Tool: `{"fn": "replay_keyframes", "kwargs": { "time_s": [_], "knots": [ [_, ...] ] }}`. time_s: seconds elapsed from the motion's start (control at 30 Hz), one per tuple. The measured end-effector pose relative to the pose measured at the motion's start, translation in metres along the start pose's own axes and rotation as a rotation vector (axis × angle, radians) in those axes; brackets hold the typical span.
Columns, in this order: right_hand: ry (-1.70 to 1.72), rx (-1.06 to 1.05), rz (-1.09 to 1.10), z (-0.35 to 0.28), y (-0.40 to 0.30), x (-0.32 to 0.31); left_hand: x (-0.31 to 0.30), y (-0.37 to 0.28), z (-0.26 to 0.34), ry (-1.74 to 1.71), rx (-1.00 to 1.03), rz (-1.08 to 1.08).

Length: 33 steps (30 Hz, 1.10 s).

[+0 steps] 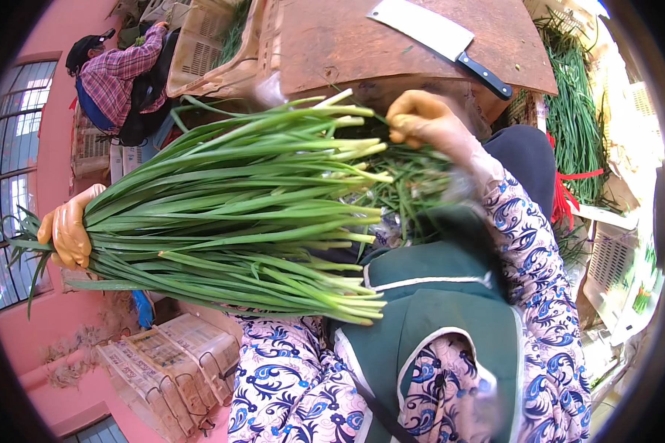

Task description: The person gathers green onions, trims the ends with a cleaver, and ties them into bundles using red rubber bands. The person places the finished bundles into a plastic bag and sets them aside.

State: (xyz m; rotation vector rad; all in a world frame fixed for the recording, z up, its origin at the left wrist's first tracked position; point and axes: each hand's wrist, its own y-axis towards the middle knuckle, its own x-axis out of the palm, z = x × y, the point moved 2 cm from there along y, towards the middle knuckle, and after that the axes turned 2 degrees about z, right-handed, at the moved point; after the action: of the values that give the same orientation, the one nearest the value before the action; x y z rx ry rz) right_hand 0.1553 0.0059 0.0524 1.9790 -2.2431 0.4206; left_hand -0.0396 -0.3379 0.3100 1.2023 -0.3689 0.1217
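Observation:
A large bunch of garlic chives point(233, 210) lies sideways across the view, its pale cut ends fanned out to the right. My left hand point(69, 230), in a tan rubber glove, grips the leafy end at the far left. My right hand point(415, 119), gloved too, is raised just right of the pale ends, fingers curled; a thin green strand shows by its fingertips, but whether they pinch it I cannot tell. Below that hand, loose green trimmings point(415, 183) lie in what looks like clear plastic, partly blurred. A cleaver point(426, 33) with a black handle rests on the wooden board.
The brown wooden board point(332, 50) stands ahead, beside a plastic crate point(199, 55) holding greens. More chives point(573, 122) and red ties point(562, 199) are on the right. Stacked crates point(172, 365) stand lower left. A person in a plaid shirt point(116, 72) works at upper left.

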Motion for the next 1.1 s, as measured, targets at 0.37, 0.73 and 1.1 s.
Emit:
{"fn": "replay_keyframes", "kwargs": {
  "time_s": [0.37, 0.73, 1.1],
  "knots": [
    [0.587, 0.02, -0.483, -0.003, -0.005, 0.044, -0.002, 0.003, -0.019, -0.054, -0.001, -0.093],
    [0.291, -0.199, -0.446, 0.003, -0.014, 0.031, -0.011, 0.006, -0.053, 0.122, -0.155, 0.085],
    [0.47, 0.055, -0.381, 0.015, -0.001, 0.018, -0.048, 0.006, -0.013, 0.128, -0.192, 0.334]
  ]
}}
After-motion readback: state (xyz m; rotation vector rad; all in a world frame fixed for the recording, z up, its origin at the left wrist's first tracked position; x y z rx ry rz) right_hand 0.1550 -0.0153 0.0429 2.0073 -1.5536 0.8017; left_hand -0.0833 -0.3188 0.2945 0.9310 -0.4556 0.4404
